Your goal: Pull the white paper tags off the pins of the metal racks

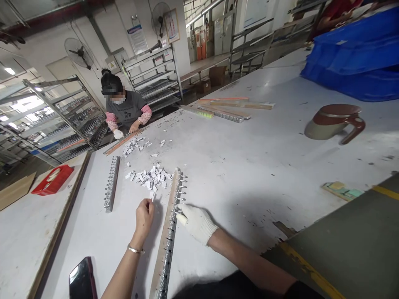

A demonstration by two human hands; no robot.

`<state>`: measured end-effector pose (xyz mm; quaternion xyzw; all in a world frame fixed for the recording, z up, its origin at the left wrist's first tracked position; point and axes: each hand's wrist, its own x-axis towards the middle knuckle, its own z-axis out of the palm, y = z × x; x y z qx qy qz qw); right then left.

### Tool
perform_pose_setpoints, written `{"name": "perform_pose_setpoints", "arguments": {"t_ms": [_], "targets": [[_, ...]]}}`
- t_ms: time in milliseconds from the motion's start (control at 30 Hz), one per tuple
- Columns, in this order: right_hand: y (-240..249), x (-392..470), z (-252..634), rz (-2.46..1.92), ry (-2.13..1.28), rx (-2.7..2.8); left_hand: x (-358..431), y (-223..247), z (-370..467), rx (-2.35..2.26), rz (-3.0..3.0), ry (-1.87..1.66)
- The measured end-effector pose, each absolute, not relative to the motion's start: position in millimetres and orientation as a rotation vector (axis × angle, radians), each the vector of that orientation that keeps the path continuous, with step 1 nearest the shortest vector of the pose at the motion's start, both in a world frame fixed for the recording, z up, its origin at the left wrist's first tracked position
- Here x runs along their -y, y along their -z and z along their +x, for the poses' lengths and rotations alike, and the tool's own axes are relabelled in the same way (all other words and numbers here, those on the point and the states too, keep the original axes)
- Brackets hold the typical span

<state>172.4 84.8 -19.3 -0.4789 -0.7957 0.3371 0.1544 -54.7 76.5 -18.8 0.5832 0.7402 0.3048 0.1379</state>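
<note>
The bare left hand is pinching a small white rectangular piece between closed fingertips. The right hand, in a white knitted glove, is touching the long wooden strip with silvery metal clips, its grip unclear. The strip is lying on the white table, between the hands.

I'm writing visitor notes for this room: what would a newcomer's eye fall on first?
Probably the blue heap at the upper right, with a brown mug below it on the white table. Next, the long strip of metal pieces rising from the bottom centre, the gloved right hand beside it.
</note>
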Motion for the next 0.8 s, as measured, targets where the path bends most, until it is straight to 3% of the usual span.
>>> {"name": "perform_pose_setpoints", "arguments": {"t_ms": [233, 433, 567, 800], "targets": [[4, -62, 153, -1.203, -1.006, 2.119, -27, -1, 5, -1.528, 1.280, -1.052], [13, -55, 178, -1.088, -1.334, 1.869, -17, -4, -2, -1.584, 1.397, -1.147], [10, -48, 196, -0.917, -1.559, 1.796, -10, -11, 1, -1.521, 1.483, -0.981], [-2, -49, 211, -0.982, -1.134, 2.276, 1, 3, 7, -1.515, 1.331, -0.947]]}}
